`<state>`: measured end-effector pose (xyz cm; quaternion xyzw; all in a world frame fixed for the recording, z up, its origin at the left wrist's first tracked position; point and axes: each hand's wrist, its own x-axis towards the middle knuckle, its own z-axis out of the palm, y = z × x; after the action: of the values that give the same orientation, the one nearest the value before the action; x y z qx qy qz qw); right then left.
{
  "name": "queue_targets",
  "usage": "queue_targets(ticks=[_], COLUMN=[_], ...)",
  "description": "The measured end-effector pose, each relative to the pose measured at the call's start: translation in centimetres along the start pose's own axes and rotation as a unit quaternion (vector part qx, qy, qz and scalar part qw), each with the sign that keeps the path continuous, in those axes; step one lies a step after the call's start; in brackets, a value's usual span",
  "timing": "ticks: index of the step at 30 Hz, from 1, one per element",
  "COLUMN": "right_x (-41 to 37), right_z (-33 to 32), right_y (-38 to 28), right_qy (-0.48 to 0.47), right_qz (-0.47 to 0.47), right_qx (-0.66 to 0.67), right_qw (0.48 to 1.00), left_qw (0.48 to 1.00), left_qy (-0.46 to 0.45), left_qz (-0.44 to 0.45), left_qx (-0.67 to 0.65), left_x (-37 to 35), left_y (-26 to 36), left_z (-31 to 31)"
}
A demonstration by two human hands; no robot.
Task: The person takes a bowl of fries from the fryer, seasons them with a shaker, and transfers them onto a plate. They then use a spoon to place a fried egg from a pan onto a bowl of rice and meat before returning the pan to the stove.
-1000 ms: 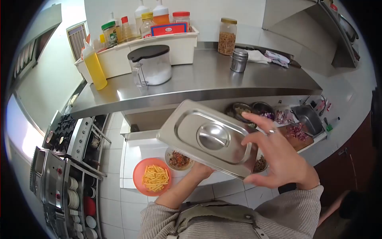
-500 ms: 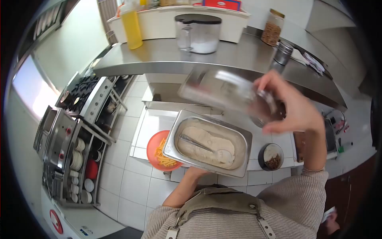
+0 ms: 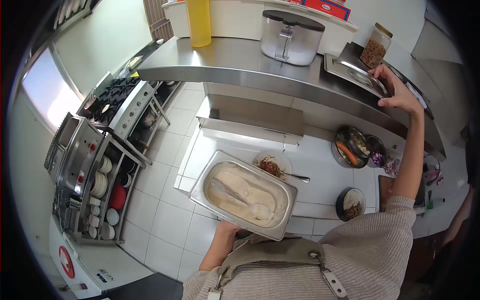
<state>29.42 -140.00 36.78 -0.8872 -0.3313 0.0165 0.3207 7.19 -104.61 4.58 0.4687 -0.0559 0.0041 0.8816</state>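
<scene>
A deep steel pan (image 3: 200,192) of pale powder, with a spoon (image 3: 230,192) lying in it, is held up in front of my body. My left hand (image 3: 229,227) supports it from beneath at its near side; most of the fingers are hidden under the pan. On the steel shelf at the upper right lies a flat metal lid (image 3: 345,70). My right hand (image 3: 397,92) grips the lid's right end between thumb and fingers. Behind that hand stands a jar of brown pieces (image 3: 374,52).
A clear container with a dark lid (image 3: 292,40) and a yellow bottle (image 3: 200,25) stand on the shelf (image 3: 230,57). Below are a food plate (image 3: 280,160), vegetable bowls (image 3: 345,150) and a dark-rimmed bowl (image 3: 345,202). The stove (image 3: 117,105) is left.
My right hand has carried the lid up and right onto the shelf. The pan sits further left and lower in view, now covering where the orange plate of fries showed.
</scene>
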Motion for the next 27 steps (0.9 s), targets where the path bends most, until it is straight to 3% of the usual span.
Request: queue_targets(ticks=[8, 10, 12, 14, 16, 17, 18, 22, 27], right_x=[-0.4, -1.1, -2.1, -3.1, -1.9, -1.1, -0.3, 2.3, 4.5], right_z=[1.4, 3.2, 6.8, 12.6, 18.9, 22.2, 25.2, 33.7, 36.1], right_y=[-1.1, -3.5, -6.9, -10.9, -16.2, -16.5, -16.7, -17.2, -18.5], right_qy=[0.003, 0.166, 0.275, 0.196, 0.028, -0.040, -0.121, -0.149, -0.191], right_qz=[-0.035, -0.098, -0.112, -0.095, -0.129, -0.184, -0.178, -0.226, -0.238], right_qx=[-0.060, -0.072, -0.002, 0.077, -0.041, -0.021, 0.007, -0.046, -0.061], right_qw=[0.998, 0.979, 0.955, 0.973, 0.990, 0.982, 0.977, 0.961, 0.950], left_qw=[0.999, 0.999, 0.998, 0.998, 0.997, 0.996, 0.996, 0.993, 0.988], left_qy=[0.027, 0.033, 0.036, 0.042, 0.048, 0.050, 0.054, 0.079, 0.114], left_qz=[0.018, 0.026, 0.033, 0.040, 0.044, 0.048, 0.049, 0.061, 0.077], left_qx=[0.016, 0.020, 0.027, 0.035, 0.043, 0.048, 0.051, 0.060, 0.071], left_x=[-0.1, -0.3, -0.2, -0.4, -0.4, -0.6, -0.9, -1.8, -2.2], left_y=[0.8, 1.0, 1.1, 1.1, 1.0, 0.9, 0.9, 0.8, 1.0], left_z=[-2.3, -2.7, -3.0, -3.5, -4.0, -4.3, -4.6, -6.4, -8.1])
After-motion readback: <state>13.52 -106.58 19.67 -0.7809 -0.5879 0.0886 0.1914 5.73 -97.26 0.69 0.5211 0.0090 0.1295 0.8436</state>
